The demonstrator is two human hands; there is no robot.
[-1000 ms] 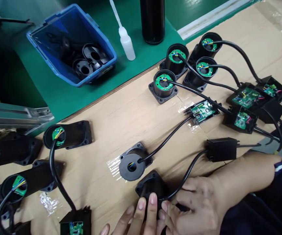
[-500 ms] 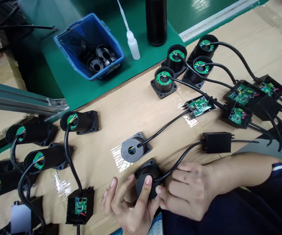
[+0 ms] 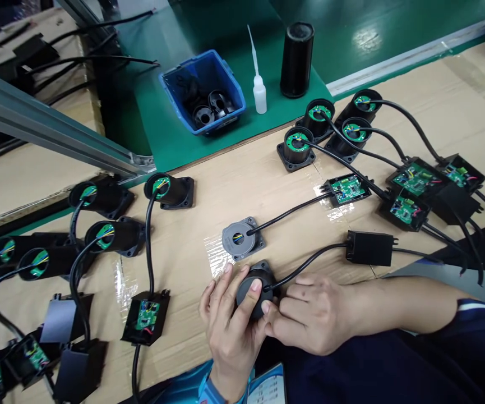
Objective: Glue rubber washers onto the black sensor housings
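Left hand (image 3: 229,331), right hand (image 3: 309,314): curled, touching.

Two hands (image 3: 309,314), four upright housings (image 3: 299,147), one blue bin (image 3: 170,95), one bottle (image 3: 260,96).

You have no words or numbers here that can be read. The blue and white card (image 3: 268,388) at the bottom edge, just beside your left hand (image 3: 229,331), has dark marks on it, but they are too small and blurry to make out. The green boards (image 3: 347,188) in the open black boxes carry tiny parts, and any print on them is too small to tell. The black round part (image 3: 244,293) held by your left hand and right hand (image 3: 313,314) looks plain black on the side you can see.
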